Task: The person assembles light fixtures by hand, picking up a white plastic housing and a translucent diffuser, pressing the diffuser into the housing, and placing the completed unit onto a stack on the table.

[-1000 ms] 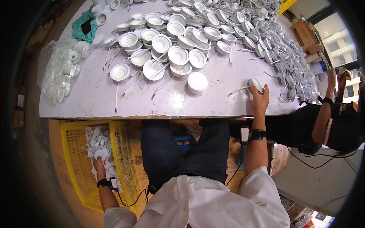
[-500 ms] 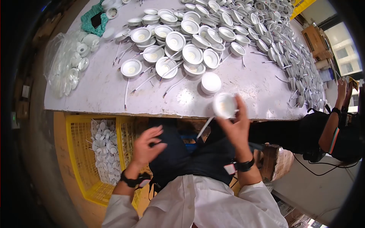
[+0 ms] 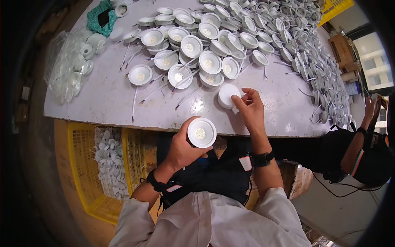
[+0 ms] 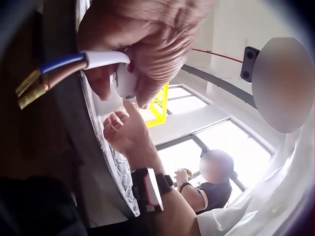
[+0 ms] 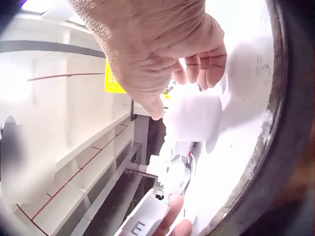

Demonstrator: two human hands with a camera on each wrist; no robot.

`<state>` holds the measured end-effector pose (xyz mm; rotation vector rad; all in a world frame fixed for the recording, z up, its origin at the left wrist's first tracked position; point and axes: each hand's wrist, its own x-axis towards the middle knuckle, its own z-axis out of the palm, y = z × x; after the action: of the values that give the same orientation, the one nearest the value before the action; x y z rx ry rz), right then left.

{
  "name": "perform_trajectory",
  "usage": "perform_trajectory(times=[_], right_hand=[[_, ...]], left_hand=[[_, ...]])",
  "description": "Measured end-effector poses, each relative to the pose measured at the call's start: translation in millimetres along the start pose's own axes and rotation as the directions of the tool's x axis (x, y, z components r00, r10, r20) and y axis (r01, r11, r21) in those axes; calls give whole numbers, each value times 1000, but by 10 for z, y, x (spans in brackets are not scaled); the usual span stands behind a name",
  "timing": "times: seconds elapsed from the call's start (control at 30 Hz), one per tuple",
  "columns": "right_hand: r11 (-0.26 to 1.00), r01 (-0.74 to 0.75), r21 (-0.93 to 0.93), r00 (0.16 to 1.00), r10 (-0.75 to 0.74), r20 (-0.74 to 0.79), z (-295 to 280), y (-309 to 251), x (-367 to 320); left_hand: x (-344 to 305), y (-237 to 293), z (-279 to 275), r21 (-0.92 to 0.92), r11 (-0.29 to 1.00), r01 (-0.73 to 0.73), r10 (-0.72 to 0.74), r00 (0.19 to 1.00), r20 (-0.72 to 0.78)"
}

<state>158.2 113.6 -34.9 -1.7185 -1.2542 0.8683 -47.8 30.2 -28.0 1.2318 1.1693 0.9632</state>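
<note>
A round lamp [image 3: 201,132] is gripped in the curled fingers of the left hand [image 3: 182,149], just off the near edge of the table [image 3: 103,103]. A stack of white covers [image 3: 226,94] on the table is pinched between thumb and fingers of the right hand [image 3: 249,109].

Downlight [image 3: 201,132] in left hand [image 3: 181,150]: white rim, yellow dotted centre. Its cable [image 4: 59,64]: white sheath, blue and brown cores, brass-coloured tips. Disc stack [image 3: 227,96] at right hand [image 3: 250,110]: plain white. Surface [image 3: 103,105]: pale lilac-grey. Crate [image 3: 78,164], near left: yellow lattice. Cloth [image 3: 92,19], far left: green. Sleeves [image 3: 135,222]: white. Wristbands [image 3: 263,158]: black.
</note>
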Motion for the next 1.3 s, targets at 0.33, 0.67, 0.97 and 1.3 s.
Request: perform_trajectory(times=[0.33, 0.67, 0.97, 1.3], right_hand=[[841, -185, 508, 982, 183, 56, -86, 169, -34], [407, -379, 831, 923, 234, 306, -504, 176, -533], [442, -299, 845, 950, 223, 219, -806, 298, -914], [768, 558, -314, 690, -640, -340, -964, 360, -1180]], left_hand=[[-102, -128, 77, 45, 995, -84, 83, 996, 38], [-123, 101, 376, 60, 995, -81, 73, 990, 123], [75, 30, 702, -61, 987, -145, 156, 958, 240], [94, 198, 975, -335, 942, 36, 69, 953, 296]])
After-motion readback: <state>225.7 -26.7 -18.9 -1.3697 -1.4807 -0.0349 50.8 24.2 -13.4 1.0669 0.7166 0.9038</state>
